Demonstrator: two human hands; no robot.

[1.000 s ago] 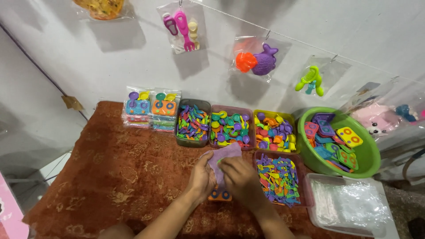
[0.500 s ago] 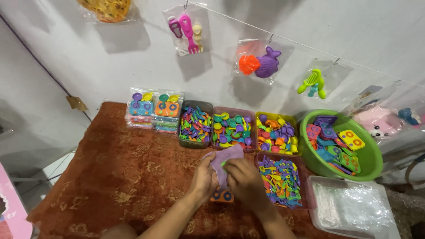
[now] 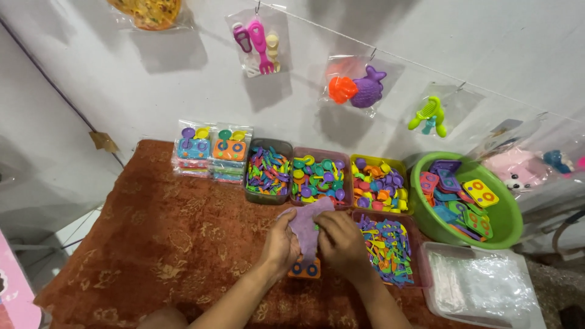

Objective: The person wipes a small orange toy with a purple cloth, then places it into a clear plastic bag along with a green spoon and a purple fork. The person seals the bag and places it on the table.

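1. Both hands sat over the rug-covered table (image 3: 158,244), in much the same spot as a sec before – barely any shift, so work looked mid-step, not finished.
2. Left hand (image 3: 281,244) & right hand (image 3: 341,240) held a purple bag (image 3: 304,226) between them, just in front of the trays; fingers curled and pinching its edges.
3. An orange toy stove (image 3: 304,269) poked out under the bag, lower edge only; it showed less than 1 s ago – prob. further into the bag, as a guess.
4. Hidden: fingertips tucked behind the bag, bag's opening not visible.
5. Nearby: tray of small utensils (image 3: 387,244) just right of the hands, green bowl (image 3: 506,225) further right, packed sets (image 3: 210,152) at back-left.
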